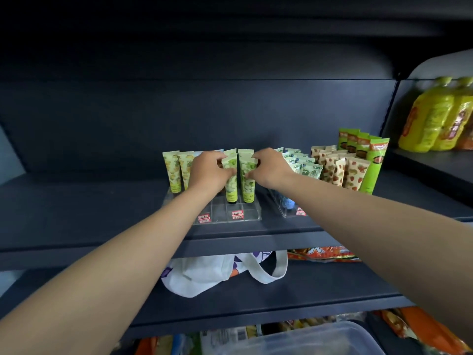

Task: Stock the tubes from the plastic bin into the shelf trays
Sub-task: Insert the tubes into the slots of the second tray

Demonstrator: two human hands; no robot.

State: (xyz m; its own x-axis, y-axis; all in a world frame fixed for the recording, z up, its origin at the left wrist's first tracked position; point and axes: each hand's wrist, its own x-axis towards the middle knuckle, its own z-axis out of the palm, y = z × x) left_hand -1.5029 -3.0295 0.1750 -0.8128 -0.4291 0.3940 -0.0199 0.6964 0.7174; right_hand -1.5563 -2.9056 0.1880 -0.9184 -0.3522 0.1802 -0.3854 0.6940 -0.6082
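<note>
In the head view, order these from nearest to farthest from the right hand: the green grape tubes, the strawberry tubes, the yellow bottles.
1. Green grape tubes: the right hand pinches them, in the middle tray.
2. Strawberry tubes: to the hand's right, same shelf.
3. Yellow bottles: far right, on the neighbouring shelf.
</note>
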